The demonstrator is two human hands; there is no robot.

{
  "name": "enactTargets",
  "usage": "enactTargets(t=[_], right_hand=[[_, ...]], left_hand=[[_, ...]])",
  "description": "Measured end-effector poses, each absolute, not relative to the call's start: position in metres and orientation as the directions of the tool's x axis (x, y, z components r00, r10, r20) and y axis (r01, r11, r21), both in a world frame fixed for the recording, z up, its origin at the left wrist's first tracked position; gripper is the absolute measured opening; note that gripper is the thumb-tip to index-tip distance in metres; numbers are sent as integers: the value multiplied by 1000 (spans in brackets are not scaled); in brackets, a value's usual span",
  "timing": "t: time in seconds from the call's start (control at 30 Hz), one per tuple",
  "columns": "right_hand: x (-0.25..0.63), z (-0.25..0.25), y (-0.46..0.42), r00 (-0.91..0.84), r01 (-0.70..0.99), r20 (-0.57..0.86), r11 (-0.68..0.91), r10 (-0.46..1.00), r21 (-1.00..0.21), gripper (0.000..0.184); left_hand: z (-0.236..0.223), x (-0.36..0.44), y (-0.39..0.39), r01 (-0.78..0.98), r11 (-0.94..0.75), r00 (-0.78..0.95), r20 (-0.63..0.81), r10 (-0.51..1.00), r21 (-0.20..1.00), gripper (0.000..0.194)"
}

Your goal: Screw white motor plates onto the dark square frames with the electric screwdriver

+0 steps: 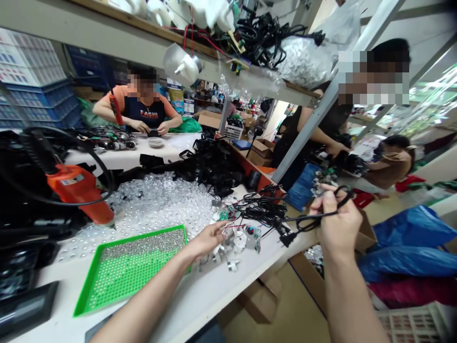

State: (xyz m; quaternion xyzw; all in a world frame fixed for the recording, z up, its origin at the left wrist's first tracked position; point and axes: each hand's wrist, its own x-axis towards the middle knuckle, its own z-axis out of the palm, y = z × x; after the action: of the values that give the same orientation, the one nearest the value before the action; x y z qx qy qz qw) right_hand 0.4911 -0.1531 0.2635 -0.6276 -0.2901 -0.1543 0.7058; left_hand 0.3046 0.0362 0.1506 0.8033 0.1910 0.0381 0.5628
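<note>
My right hand [339, 221], raised past the table's right edge, is closed round a looped black power cord [310, 218]. Its plug [287, 238] hangs at the table edge. Lower and to the left, my left hand [209, 238] pinches thin red and white wires [230, 226] beside small motor parts [240, 240]. A little circuit board [253, 232] with a red-and-blue glint lies to the right of those fingers. Behind it spreads a tangle of black cords [262, 207]. My left fingertips partly hide what they grip.
A green tray [85, 286] of small screws sits left of my left forearm. An orange electric screwdriver [84, 193] hangs above clear plastic parts [157, 200]. Black housings [214, 164] are heaped behind. A slanted metal post [307, 121] supports the overhead shelf. Co-workers are across the table and at right.
</note>
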Motion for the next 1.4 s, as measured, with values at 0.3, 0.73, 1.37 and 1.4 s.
enactTargets(t=[0.3,0.73,1.37,1.4], right_hand=[[458,234,-173,846,464,489,156,213,-872,34],[430,240,-146,701,360,586,507,407,-783,26],[329,287,-111,655,346,632,580,414,-738,23],[333,291,-103,658,373,639,565,398,-736,24]], left_hand=[[139,277,51,282,-320,958,-247,145,904,64],[195,319,56,88,-680,996,-79,44,728,31],[105,225,-83,78,227,964,-15,-266,971,59],[100,219,-87,101,342,960,-1,-279,934,63]])
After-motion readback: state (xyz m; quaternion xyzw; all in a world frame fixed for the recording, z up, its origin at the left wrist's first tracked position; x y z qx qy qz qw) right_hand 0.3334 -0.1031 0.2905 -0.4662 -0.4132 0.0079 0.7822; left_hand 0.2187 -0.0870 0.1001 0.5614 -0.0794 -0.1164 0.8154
